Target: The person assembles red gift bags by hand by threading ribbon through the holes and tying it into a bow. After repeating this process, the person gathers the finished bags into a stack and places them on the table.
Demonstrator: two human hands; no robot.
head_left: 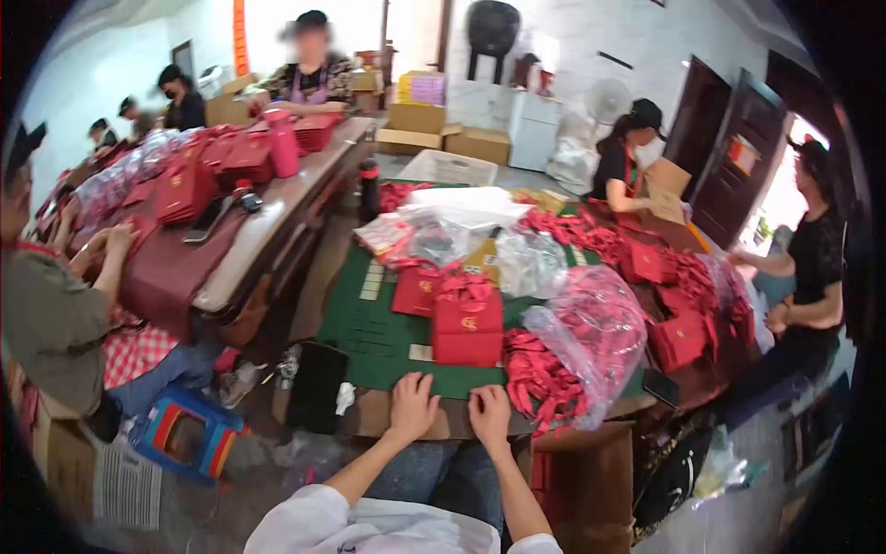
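Note:
Both my hands rest at the front edge of a table with a green cover (374,355). My left hand (414,404) lies with its fingers apart and nothing in it. My right hand (489,411) lies beside it, fingers curled down on the edge, with nothing seen in it. Just beyond them stands a red paper bag (468,334) with a gold emblem, red ribbon bunched on top. Another red bag (415,291) is behind it to the left. Right of my right hand, red ribbons (544,383) spill from a clear plastic bag (604,323).
A phone (661,388) lies at the right table edge. A dark bottle (369,189) stands at the back left. Below, an open carton (581,480) is by my right leg. Several people sit or stand around the tables. A blue stool (185,436) is at left.

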